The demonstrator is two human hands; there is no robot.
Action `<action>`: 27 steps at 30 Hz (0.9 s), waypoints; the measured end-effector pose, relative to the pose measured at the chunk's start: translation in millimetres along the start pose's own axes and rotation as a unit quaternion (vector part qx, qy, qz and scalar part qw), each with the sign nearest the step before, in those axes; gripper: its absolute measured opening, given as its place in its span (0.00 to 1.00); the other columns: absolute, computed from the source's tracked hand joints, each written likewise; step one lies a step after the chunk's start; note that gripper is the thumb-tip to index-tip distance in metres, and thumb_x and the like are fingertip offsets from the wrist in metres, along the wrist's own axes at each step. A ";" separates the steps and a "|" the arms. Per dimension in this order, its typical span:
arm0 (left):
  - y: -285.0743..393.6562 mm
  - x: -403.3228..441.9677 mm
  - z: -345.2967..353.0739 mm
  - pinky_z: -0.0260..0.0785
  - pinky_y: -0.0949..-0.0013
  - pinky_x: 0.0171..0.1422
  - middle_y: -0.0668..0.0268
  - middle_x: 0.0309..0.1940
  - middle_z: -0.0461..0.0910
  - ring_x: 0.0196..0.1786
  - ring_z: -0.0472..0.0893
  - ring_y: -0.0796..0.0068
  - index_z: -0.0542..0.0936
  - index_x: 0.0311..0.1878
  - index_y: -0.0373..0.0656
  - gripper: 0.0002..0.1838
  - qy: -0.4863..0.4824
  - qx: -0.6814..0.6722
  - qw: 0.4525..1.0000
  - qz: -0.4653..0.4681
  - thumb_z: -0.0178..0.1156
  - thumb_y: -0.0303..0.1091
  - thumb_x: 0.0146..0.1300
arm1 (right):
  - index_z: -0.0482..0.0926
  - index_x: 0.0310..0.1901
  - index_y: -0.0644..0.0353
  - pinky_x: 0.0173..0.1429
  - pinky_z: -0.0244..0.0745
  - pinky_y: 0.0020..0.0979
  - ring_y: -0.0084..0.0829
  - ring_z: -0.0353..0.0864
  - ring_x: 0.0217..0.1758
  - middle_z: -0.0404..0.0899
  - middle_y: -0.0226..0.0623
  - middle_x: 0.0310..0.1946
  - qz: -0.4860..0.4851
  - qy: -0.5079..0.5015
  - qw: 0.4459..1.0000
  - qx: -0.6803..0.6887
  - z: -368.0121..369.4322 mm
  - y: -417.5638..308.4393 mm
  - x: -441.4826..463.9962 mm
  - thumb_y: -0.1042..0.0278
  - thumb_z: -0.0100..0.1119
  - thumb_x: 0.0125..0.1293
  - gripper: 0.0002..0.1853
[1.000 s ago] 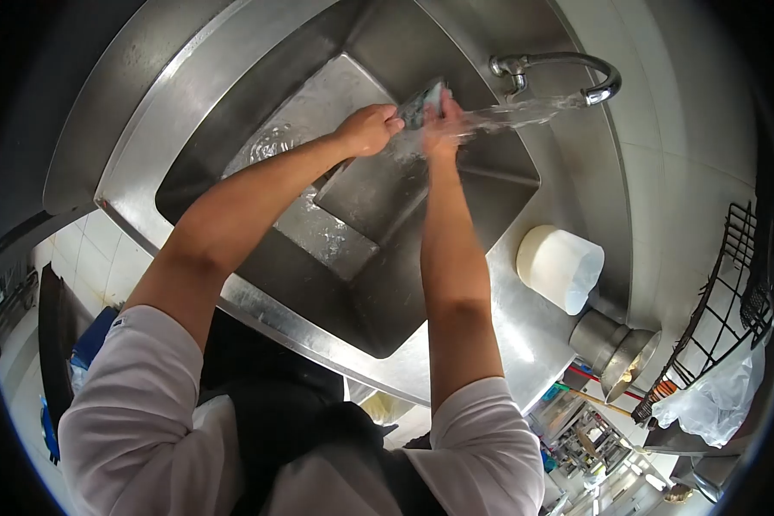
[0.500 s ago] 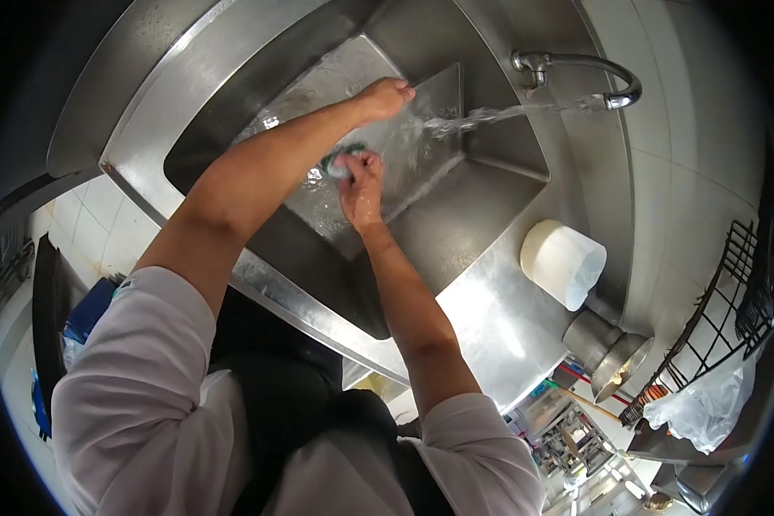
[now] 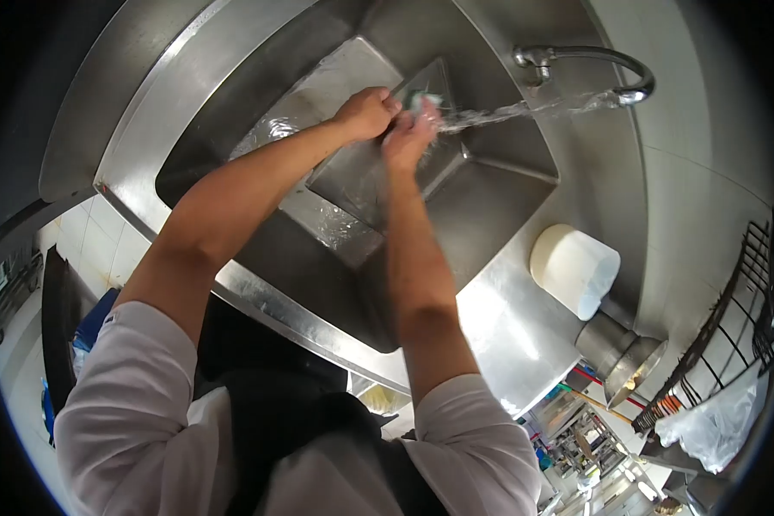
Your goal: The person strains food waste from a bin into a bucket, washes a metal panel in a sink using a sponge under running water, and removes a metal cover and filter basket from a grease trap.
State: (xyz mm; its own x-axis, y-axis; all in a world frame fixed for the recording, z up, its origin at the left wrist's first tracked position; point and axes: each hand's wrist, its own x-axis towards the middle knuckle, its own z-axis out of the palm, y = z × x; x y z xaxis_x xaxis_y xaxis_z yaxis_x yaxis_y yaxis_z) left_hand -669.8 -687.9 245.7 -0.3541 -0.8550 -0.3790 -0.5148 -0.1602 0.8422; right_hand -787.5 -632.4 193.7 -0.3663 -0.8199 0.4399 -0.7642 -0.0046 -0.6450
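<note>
- Toward the left, the sink's [image 3: 129, 163] rim and sloping wall stand well apart from the tray, leaving sideways room over the shallow water [image 3: 335, 230].
- The rectangular tray [image 3: 357, 175] sits tilted inside the sink, its near corner low. It looks like thin, stiff metal, probably light but slippery when wet; its edges may feel sharp.
- The left hand [image 3: 368, 113] has its fingers closed at the tray's far edge, apparently gripping it. That rim seems the surest hold; the flat face offers little grip.
- The right hand [image 3: 411, 140] presses a soft, greenish scouring pad [image 3: 424, 101] near the tray's far right part, fingers partly bent around it; blur hides their exact closure.
- The water stream [image 3: 490, 114] reaches that hand from the faucet [image 3: 589, 52], limiting lift there.
- Farther right, a white container [image 3: 568, 262] stands on the bench [image 3: 499, 335] beside a metal pot [image 3: 606, 344].
</note>
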 end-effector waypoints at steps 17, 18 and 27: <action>-0.2 9.4 7.4 0.69 0.57 0.52 0.51 0.42 0.80 0.47 0.77 0.52 0.76 0.44 0.37 0.14 0.066 0.021 0.996 0.052 0.55 0.39 0.65 | 0.66 0.58 0.64 0.59 0.70 0.35 0.40 0.75 0.52 0.73 0.44 0.52 0.503 -0.068 0.853 0.117 -21.8 7.6 -152.8 0.81 0.58 0.53 0.28; 3.2 8.6 13.7 0.70 0.56 0.56 0.51 0.47 0.80 0.53 0.78 0.49 0.77 0.48 0.38 0.16 0.070 0.037 0.995 0.055 0.55 0.40 0.65 | 0.66 0.59 0.63 0.57 0.71 0.36 0.37 0.76 0.51 0.75 0.44 0.52 0.442 -0.097 0.890 0.052 -27.2 -33.0 -122.5 0.75 0.61 0.53 0.29; 69.1 7.9 17.4 0.71 0.56 0.55 0.50 0.46 0.81 0.52 0.78 0.47 0.79 0.48 0.40 0.16 0.000 0.182 0.974 0.136 0.57 0.33 0.56 | 0.76 0.46 0.64 0.55 0.71 0.42 0.49 0.79 0.50 0.80 0.51 0.44 0.300 -0.179 0.928 0.126 -145.8 -65.5 4.7 0.64 0.67 0.56 0.19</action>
State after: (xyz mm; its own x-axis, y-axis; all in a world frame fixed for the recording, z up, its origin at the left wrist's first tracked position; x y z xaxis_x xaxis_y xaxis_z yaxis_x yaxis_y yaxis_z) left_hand -721.7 -697.1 294.3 -0.5165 -0.8410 -0.1608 -0.6445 0.2582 0.7196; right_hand -816.6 -552.4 329.1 -0.4517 -0.8554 -0.2537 -0.3142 0.4186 -0.8521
